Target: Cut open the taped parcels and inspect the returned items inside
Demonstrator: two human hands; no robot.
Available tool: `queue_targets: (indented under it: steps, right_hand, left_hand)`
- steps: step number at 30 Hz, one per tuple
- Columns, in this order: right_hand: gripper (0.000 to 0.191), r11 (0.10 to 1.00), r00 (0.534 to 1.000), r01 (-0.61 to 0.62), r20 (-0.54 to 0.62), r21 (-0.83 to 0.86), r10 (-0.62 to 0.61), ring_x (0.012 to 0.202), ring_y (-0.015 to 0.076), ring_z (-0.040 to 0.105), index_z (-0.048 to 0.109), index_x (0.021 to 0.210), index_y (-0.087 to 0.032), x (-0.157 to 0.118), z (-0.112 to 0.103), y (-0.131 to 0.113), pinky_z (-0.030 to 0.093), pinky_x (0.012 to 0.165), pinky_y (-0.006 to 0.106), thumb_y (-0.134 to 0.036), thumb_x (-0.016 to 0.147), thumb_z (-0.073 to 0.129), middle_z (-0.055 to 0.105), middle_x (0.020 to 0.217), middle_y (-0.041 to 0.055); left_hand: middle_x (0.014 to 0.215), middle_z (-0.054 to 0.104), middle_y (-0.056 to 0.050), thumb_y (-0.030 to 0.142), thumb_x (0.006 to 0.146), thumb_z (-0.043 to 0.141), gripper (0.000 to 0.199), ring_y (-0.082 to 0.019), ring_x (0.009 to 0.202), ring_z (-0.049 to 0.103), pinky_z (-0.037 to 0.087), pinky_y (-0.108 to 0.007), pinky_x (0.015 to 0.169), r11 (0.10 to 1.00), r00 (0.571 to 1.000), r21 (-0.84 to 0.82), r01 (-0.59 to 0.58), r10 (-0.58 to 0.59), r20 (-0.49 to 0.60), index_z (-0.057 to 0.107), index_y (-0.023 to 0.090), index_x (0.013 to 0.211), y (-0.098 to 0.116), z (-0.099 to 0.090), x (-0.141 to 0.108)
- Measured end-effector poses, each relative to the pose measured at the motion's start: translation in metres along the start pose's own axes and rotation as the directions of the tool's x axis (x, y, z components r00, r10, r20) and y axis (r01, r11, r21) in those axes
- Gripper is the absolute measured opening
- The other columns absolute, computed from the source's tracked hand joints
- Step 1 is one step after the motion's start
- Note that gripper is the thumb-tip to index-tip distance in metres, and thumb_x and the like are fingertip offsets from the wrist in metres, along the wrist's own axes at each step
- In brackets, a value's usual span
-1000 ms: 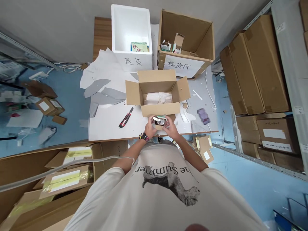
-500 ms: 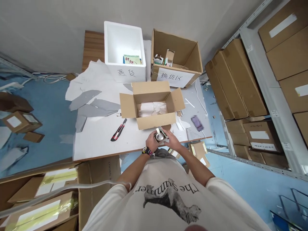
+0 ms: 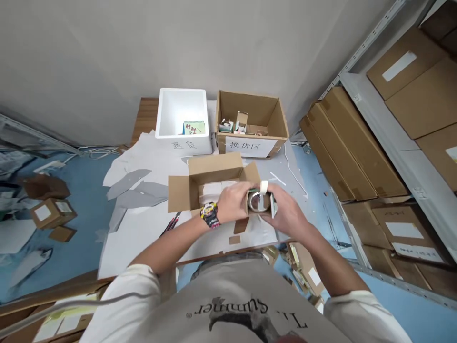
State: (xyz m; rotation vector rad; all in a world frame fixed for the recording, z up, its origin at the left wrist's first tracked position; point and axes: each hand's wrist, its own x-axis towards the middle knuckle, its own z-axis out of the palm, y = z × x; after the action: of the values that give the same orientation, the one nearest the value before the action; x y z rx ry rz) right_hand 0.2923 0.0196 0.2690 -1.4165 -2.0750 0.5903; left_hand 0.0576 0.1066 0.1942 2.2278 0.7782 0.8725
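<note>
My left hand (image 3: 232, 202), with a watch on its wrist, grips one side of a small open box (image 3: 267, 214). My right hand (image 3: 288, 214) closes on the opposite side. Inside the box sits a round, shiny metal-topped thing (image 3: 258, 202), and a pale strip (image 3: 264, 186) sticks up at its rim. Both hands are raised over the front right of an open cardboard carton (image 3: 178, 193), partly covering it. White paper (image 3: 210, 188) lies inside that carton. To the left, my forearm partly hides a red and black utility knife (image 3: 170, 225).
A white foam box (image 3: 193, 146) and a labelled cardboard box (image 3: 282, 128) holding small boxes stand at the table's back. Torn grey and white sheets (image 3: 153, 190) lie left. Shelving with cartons (image 3: 353, 143) rises on the right; parcels (image 3: 53, 214) lie on the floor.
Both hands have lifted the small box from the table's front edge, moving it up and forward to the right. The view has tilted upward, showing more wall.
</note>
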Motion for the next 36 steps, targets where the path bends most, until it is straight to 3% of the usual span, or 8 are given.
queue_targets:
  steps: [9, 16, 21, 25, 28, 31, 35, 36]
  right_hand:
    - [0.060, 0.984, 0.953, 0.177, -0.244, -0.025, -0.178, 0.148, 0.0421, 0.063, 0.060, 0.155, -0.025, 0.268, -0.092, 0.189, 0.053, 0.127, 0.067, -0.037, 0.100, 0.080, 0.068, 0.150, 0.0137]
    - [0.065, 0.992, 0.978, 0.080, -0.200, 0.098, -0.059, 0.152, 0.0381, 0.060, 0.058, 0.154, -0.021, 0.384, -0.044, 0.320, 0.046, 0.135, 0.073, -0.038, 0.098, 0.086, 0.066, 0.157, 0.0143]
    - [0.068, 0.970, 0.992, -0.091, -0.060, 0.224, 0.107, 0.145, 0.0300, 0.065, 0.059, 0.154, -0.017, 0.378, 0.021, 0.369, 0.051, 0.133, 0.063, -0.039, 0.096, 0.087, 0.072, 0.150, 0.0131]
    - [0.064, 0.923, 0.973, -0.219, 0.147, 0.315, 0.180, 0.129, 0.0279, 0.074, 0.066, 0.146, -0.017, 0.371, 0.063, 0.392, 0.060, 0.123, 0.059, -0.046, 0.095, 0.090, 0.079, 0.137, 0.0123]
    - [0.070, 0.938, 0.972, -0.192, 0.191, 0.289, 0.140, 0.137, 0.0340, 0.074, 0.069, 0.146, -0.021, 0.368, 0.066, 0.387, 0.056, 0.128, 0.066, -0.058, 0.092, 0.093, 0.079, 0.144, 0.0158]
    - [0.076, 0.974, 0.996, -0.061, 0.069, 0.217, 0.047, 0.162, 0.0394, 0.058, 0.067, 0.157, -0.026, 0.332, 0.048, 0.352, 0.041, 0.141, 0.069, -0.067, 0.097, 0.086, 0.069, 0.164, 0.0167]
    - [0.076, 0.954, 0.974, -0.141, -0.138, 0.264, 0.182, 0.164, 0.0398, 0.058, 0.054, 0.176, -0.030, 0.194, 0.044, 0.279, 0.047, 0.136, 0.070, -0.070, 0.111, 0.057, 0.061, 0.172, 0.0173]
    - [0.081, 0.925, 0.954, -0.203, -0.149, 0.321, 0.261, 0.161, 0.0400, 0.061, 0.048, 0.181, -0.031, 0.150, 0.053, 0.261, 0.050, 0.133, 0.070, -0.072, 0.111, 0.054, 0.062, 0.170, 0.0187]
  left_hand:
    - [0.142, 0.080, -0.012, 0.053, 0.089, 0.099, 0.074, -0.034, 0.128, 0.081, 0.062, -0.049, 0.114, 0.998, 0.990, 0.013, -0.062, 0.063, -0.129, 0.064, 0.021, 0.147, -0.126, -0.021, 0.319]
    - [0.148, 0.077, -0.017, 0.039, 0.089, 0.102, 0.075, -0.040, 0.139, 0.077, 0.057, -0.062, 0.124, 0.973, 0.953, -0.188, 0.134, -0.178, -0.244, 0.062, 0.018, 0.149, -0.290, 0.028, 0.384]
    - [0.137, 0.081, -0.018, 0.037, 0.108, 0.081, 0.058, -0.031, 0.118, 0.085, 0.066, -0.062, 0.110, 0.883, 0.899, -0.358, 0.304, -0.390, -0.199, 0.059, 0.015, 0.158, -0.328, 0.039, 0.324]
    - [0.139, 0.080, -0.015, 0.041, 0.104, 0.086, 0.065, -0.033, 0.121, 0.084, 0.070, -0.061, 0.108, 0.886, 0.881, -0.349, 0.305, -0.402, -0.251, 0.062, 0.018, 0.160, -0.279, -0.009, 0.229]
    - [0.131, 0.083, -0.011, 0.049, 0.100, 0.088, 0.058, -0.035, 0.127, 0.082, 0.069, -0.063, 0.112, 0.839, 0.785, -0.321, 0.439, -0.532, -0.317, 0.073, 0.018, 0.146, -0.224, -0.062, 0.130]
    - [0.117, 0.086, -0.001, 0.062, 0.104, 0.080, 0.053, -0.028, 0.115, 0.084, 0.065, -0.067, 0.119, 0.716, 0.534, -0.261, 0.648, -0.671, -0.514, 0.077, 0.022, 0.138, -0.185, -0.109, 0.008]
    - [0.109, 0.082, 0.007, 0.078, 0.095, 0.072, 0.062, -0.031, 0.125, 0.080, 0.062, -0.076, 0.120, 0.495, -0.123, -0.560, 0.664, -0.666, -0.736, 0.062, 0.030, 0.132, -0.168, -0.126, -0.156]
    - [0.112, 0.082, 0.007, 0.080, 0.091, 0.073, 0.063, -0.033, 0.129, 0.078, 0.063, -0.074, 0.118, 0.460, -0.217, -0.652, 0.603, -0.691, -0.689, 0.058, 0.031, 0.129, -0.165, -0.118, -0.186]
